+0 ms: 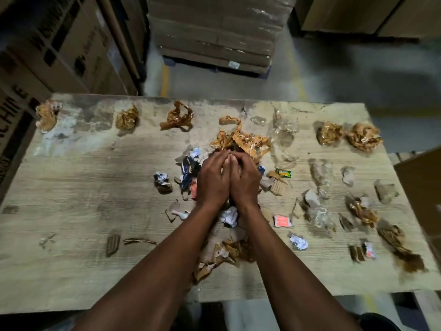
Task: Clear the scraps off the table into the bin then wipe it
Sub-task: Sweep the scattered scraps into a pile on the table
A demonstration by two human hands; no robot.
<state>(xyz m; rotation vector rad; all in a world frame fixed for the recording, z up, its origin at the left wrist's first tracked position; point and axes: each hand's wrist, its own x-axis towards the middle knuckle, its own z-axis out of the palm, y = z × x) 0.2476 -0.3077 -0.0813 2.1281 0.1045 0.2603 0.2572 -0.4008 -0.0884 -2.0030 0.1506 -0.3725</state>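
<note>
A worn wooden table (78,187) is strewn with scraps. My left hand (212,180) and my right hand (245,180) press side by side, fingers together, cupped over a heap of scraps (188,170) at the table's middle. Crumpled brown tape (241,139) lies just beyond my fingertips. White crumpled paper (229,216) and torn cardboard (222,254) lie between my forearms. What sits under my palms is hidden. No bin is in view.
Brown tape wads (176,115) line the far edge, with more (362,136) at the far right. Clear plastic (319,170), a green wrapper (283,173) and an orange wrapper (282,220) lie to the right. Cardboard boxes (59,48) stand left, a wrapped pallet (214,32) behind.
</note>
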